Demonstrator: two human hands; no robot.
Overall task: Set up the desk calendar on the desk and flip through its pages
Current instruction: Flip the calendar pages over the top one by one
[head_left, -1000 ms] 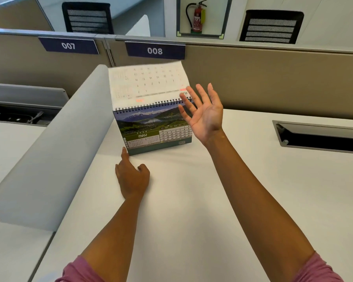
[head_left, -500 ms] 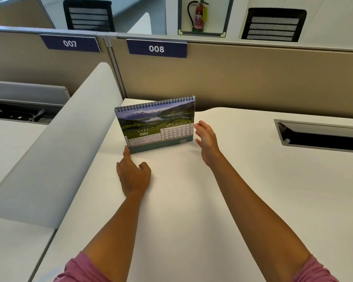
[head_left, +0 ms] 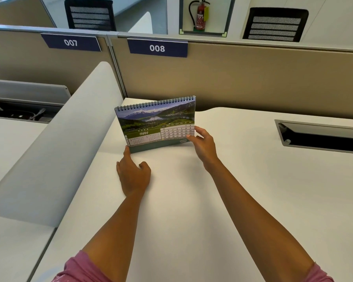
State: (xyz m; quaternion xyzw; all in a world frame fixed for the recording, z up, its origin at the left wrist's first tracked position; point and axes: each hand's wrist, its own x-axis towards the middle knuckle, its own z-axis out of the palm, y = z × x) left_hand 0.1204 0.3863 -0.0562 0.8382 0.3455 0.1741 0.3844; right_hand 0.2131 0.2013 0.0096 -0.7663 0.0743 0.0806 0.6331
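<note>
Both hands now touch the calendar: right hand newly pinching its corner, left hand ungrasping.

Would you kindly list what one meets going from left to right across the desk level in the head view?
Grey divider panel → left hand → desk calendar → right hand → cable tray opening.

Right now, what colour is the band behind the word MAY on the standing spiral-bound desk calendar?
Olive green band, white lettering; head view shows it.
</note>
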